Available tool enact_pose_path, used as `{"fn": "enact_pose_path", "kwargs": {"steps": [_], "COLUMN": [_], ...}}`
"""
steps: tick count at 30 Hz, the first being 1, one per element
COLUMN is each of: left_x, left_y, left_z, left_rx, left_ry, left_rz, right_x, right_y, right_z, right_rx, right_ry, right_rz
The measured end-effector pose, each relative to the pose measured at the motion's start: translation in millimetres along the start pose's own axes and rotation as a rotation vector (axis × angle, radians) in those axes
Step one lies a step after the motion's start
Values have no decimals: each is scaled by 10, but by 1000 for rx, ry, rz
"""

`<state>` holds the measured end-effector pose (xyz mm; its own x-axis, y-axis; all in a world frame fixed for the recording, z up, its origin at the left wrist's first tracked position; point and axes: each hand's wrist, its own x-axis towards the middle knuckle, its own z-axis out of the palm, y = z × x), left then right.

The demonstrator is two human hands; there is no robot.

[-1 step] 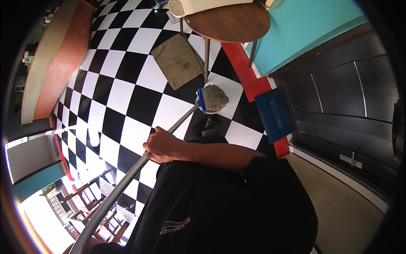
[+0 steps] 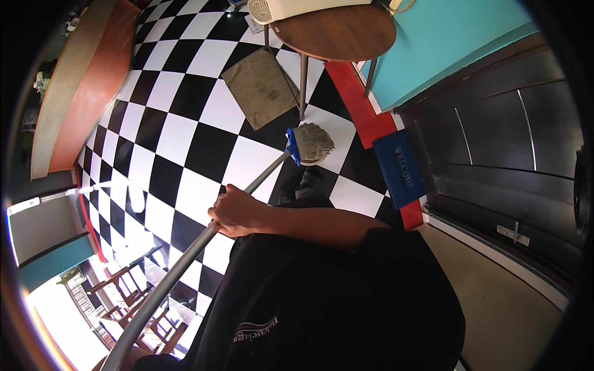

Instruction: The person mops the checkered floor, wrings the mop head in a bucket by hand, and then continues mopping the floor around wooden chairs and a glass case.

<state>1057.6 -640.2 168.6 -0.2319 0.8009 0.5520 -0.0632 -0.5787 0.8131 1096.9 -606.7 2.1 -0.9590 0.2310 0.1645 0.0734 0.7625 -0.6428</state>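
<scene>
Checkered floor (image 2: 210,148), right grip (image 2: 234,211) closed, around mop handle (image 2: 173,281)

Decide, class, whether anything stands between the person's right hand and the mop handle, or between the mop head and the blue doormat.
Nothing visible does: the right hand is closed around the mop handle, and only floor tiles show between the mop head and the blue doormat.

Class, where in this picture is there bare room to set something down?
Checkered floor between the counter and brown mat; also the round table, in front of the cream object. It's crowded around the mop head, with the mat, a table leg and a dark shoe close by.
</scene>
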Motion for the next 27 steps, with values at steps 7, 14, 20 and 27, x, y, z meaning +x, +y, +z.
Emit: {"fn": "enact_pose_path", "kwargs": {"steps": [7,14,20,27], "left_x": [-374,-733,-924,-955], "left_y": [466,899,1086,1259], "left_z": [-68,-94,33,376], "left_rx": [36,101,151,243], "left_ry": [-4,43,103,194], "left_rz": [4,23,52,103], "right_x": [-45,-332,-675,-1074], "right_y": [-314,-305,-287,-44], "right_z": [420,492,256,-34], "right_rx": [-12,-101,-97,-47], "right_ry": [-4,108,48,-153], "right_rz": [-42,40,112,49]}}
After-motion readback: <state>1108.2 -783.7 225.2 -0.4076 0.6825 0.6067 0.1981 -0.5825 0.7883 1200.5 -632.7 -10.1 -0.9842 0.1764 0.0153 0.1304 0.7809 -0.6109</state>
